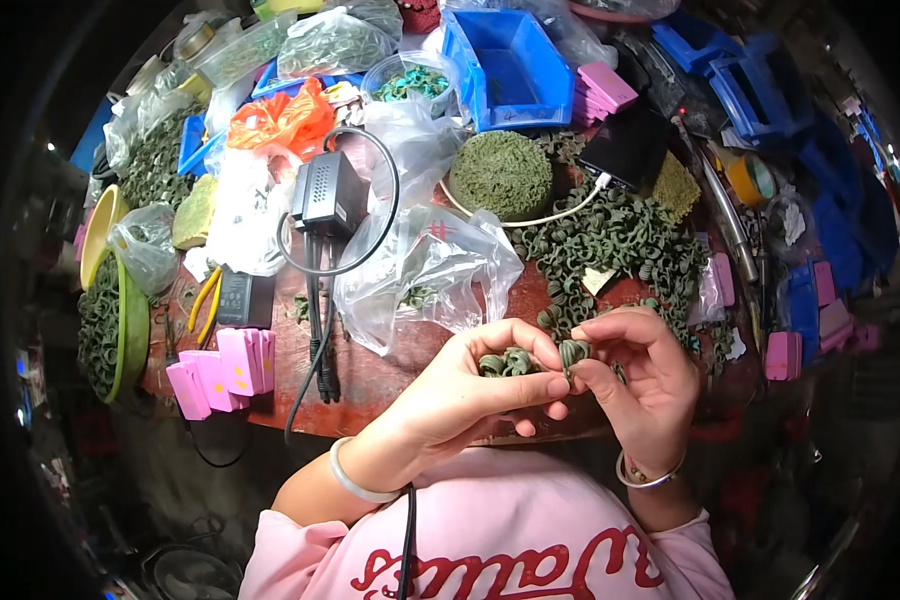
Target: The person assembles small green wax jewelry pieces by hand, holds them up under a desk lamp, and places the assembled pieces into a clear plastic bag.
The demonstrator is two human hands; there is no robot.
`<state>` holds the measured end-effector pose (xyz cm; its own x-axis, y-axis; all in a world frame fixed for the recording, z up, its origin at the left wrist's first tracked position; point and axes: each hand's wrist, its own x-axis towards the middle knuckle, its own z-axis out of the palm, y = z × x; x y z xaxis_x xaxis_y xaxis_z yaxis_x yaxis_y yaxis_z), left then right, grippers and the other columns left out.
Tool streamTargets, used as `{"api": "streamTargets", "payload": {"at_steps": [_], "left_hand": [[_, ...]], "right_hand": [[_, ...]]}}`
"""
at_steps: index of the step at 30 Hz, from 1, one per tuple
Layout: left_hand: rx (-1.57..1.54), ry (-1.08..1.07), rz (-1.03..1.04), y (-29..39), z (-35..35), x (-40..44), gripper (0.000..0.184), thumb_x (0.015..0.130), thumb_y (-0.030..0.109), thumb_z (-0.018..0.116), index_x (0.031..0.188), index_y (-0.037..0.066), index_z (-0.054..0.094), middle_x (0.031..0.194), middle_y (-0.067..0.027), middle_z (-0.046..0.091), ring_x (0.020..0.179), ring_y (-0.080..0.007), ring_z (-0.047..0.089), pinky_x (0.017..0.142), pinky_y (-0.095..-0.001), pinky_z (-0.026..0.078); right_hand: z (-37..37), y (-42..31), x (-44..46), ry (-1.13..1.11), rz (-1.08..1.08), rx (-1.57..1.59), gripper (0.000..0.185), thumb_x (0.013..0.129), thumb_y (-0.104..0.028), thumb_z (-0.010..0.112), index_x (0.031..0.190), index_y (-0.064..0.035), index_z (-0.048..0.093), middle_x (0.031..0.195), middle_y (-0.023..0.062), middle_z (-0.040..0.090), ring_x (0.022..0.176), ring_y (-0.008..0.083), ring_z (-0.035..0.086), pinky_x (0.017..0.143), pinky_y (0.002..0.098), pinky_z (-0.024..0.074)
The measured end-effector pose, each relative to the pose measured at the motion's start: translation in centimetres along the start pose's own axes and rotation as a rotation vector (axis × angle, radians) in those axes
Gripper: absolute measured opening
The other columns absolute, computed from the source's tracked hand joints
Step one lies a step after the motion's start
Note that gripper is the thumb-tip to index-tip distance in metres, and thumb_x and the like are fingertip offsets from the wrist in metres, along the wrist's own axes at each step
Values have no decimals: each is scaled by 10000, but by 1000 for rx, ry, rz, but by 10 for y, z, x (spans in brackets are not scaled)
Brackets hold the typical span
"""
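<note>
Several small dark-green ridged, curled pieces lie cupped in my left hand, its fingers bent around them. My right hand pinches one more green ridged piece between thumb and fingertips. That piece also meets the fingertips of my left hand, so both hands come together over the table's front edge. Another bit of green shows behind the right thumb, partly hidden. Just beyond the hands spreads a loose heap of the same green curled pieces. What the pieces are made of, I cannot tell.
A round green textured block, a black phone on a white cable and a blue bin stand behind. A clear plastic bag, a black power adapter, pink blocks and a green basin lie leftward.
</note>
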<state>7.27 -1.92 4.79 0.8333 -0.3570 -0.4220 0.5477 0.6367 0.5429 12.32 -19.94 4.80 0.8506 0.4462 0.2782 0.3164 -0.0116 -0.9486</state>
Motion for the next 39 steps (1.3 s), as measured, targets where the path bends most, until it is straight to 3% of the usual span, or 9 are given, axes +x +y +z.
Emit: {"api": "streamTargets", "payload": {"at_steps": [4,7,12,13,15,16,17,31,39], "left_hand": [[27,63,49,4,8,-5,224,794,-35,681,941,46,532,866,-87,642,699,-134,647,488,-185,481],[330,192,363,15,5,-11,253,768,-56,683,922,36,505,780,-91,643,592,-114,620,431,-183,442],[453,443,908,62,2,-40,407,750,-33,732,1051,44,468,780,-29,630,617,-50,588,503,-164,459],[470,463,964,70,5,-46,406,751,-33,731,1057,40,475,782,-31,632,624,-51,591,508,-165,463],[541,487,1075,84,10,-56,384,752,-35,730,1050,31,497,788,-37,641,645,-64,606,523,-168,472],[539,573,1159,88,18,-54,342,739,-70,700,1015,25,522,746,-53,624,537,-78,575,383,-159,373],[549,560,1193,91,18,-57,343,739,-70,700,1016,25,522,748,-53,624,532,-75,570,380,-160,369],[474,630,1274,102,23,-69,321,762,-32,705,1042,11,554,727,-54,632,487,-57,531,359,-163,327],[388,562,1258,104,21,-71,280,803,-12,664,1070,-19,580,724,-83,624,498,-54,510,375,-158,313]], "right_hand": [[0,-2,3,-29,-31,89,265,806,54,658,1058,30,581,998,94,598,760,83,571,674,198,477],[-1,-9,3,68,99,186,260,816,42,654,1064,33,579,1011,103,605,775,88,573,677,208,477],[-15,13,5,0,150,-663,271,790,-16,676,1044,10,585,964,95,602,794,168,590,651,261,478],[-11,19,4,2,141,-741,292,768,-24,673,1042,7,578,975,119,578,840,274,582,698,333,480],[-12,34,2,-27,6,-875,283,778,-25,647,1046,14,566,1008,146,561,935,334,538,817,408,439],[-10,35,2,-41,-15,-898,281,782,-22,637,1051,17,562,1006,151,558,959,345,525,846,422,421],[-9,36,3,-44,-58,-926,255,790,-10,622,1036,20,565,982,149,555,945,334,526,824,414,425],[-11,38,0,-61,-27,-926,172,801,11,602,971,21,581,905,146,548,829,312,535,730,397,435],[-11,36,-1,16,59,-772,114,815,31,602,927,16,607,853,100,561,654,199,540,565,301,449]]}}
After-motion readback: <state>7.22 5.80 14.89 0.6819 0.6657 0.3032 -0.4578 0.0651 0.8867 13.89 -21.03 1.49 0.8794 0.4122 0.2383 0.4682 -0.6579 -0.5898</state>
